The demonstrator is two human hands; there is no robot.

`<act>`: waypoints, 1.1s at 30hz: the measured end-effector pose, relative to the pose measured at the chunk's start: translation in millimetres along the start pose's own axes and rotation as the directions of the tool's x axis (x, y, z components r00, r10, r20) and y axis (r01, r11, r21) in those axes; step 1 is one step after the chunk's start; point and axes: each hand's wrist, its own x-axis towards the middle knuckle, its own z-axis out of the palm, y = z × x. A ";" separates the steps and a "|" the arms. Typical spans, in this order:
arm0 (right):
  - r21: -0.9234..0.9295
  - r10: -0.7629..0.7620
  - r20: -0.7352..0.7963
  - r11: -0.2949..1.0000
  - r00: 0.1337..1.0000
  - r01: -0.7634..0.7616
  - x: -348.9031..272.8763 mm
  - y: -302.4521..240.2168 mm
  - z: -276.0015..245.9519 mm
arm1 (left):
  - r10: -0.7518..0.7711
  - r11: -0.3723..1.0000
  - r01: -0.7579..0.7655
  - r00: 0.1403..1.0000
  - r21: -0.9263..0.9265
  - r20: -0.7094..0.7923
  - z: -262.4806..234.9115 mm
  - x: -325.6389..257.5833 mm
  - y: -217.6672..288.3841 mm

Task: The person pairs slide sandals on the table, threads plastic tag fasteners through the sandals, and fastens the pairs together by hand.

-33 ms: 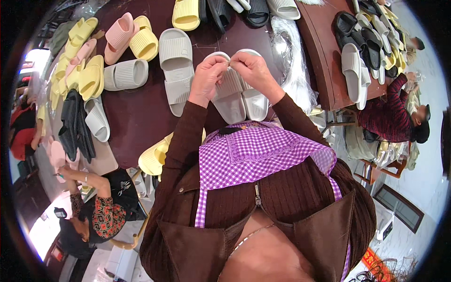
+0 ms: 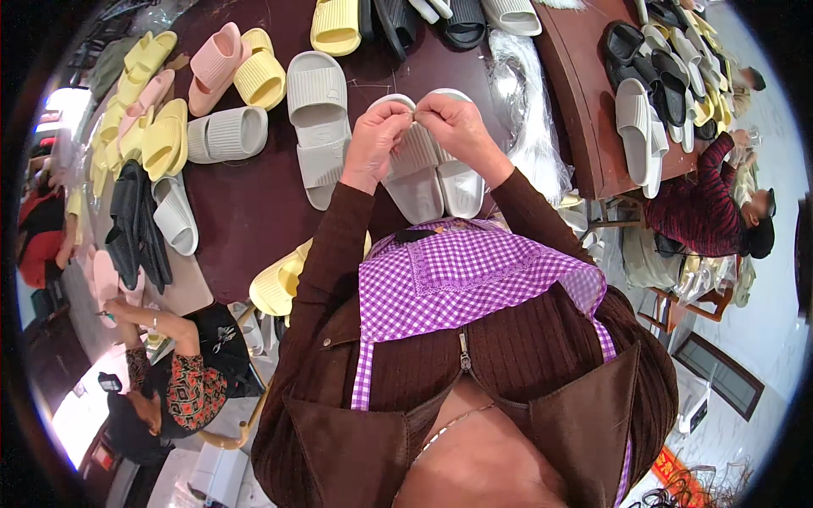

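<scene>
Over a pair of light grey ribbed slippers (image 2: pixel 417 190), my left hand (image 2: pixel 378 142) and my right hand (image 2: pixel 461 129) meet at their fingertips. Both are closed in a pinch, thumbs against bent forefingers. Whatever they pinch is too small to make out. The slippers lie side by side on the dark red table (image 2: pixel 233 199), and my hands hide part of their far ends. Just left of my left hand, more grey slippers (image 2: pixel 318 97) lie one beyond the other.
Yellow, pink and grey slippers (image 2: pixel 227 135) cover the left side, with black slippers (image 2: pixel 135 220) nearer. A bundle of clear plastic bags (image 2: pixel 529 118) lies to the right. Beyond it, another table (image 2: pixel 580 93) bears more slippers. A co-worker (image 2: pixel 190 372) sits at lower left, another person (image 2: pixel 694 207) at right.
</scene>
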 end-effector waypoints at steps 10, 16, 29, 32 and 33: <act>-0.138 -0.095 -0.194 0.988 0.976 0.069 -3.8 27.7 -2.1 | 0.187 0.916 -0.126 0.974 0.381 -0.127 -5.4 -2.7 -8.4; -0.317 0.415 0.231 0.887 0.880 -0.335 -54.7 64.6 -17.8 | 0.348 0.722 -0.148 0.922 0.676 -0.170 -78.0 -34.1 -29.8; -0.470 0.417 0.016 0.806 0.909 -0.361 -48.6 73.8 35.5 | 0.061 0.831 0.000 0.994 0.556 -0.091 -21.3 -66.7 -38.7; -0.410 0.413 -0.133 0.804 0.901 -0.430 -41.6 62.3 10.3 | 0.130 0.808 -0.043 0.986 0.587 -0.108 -30.6 -74.5 -34.5; -0.268 0.368 -0.098 0.885 0.924 -0.381 -35.8 57.0 -14.7 | 0.128 0.815 -0.025 0.982 0.579 -0.138 -36.7 -76.1 -32.2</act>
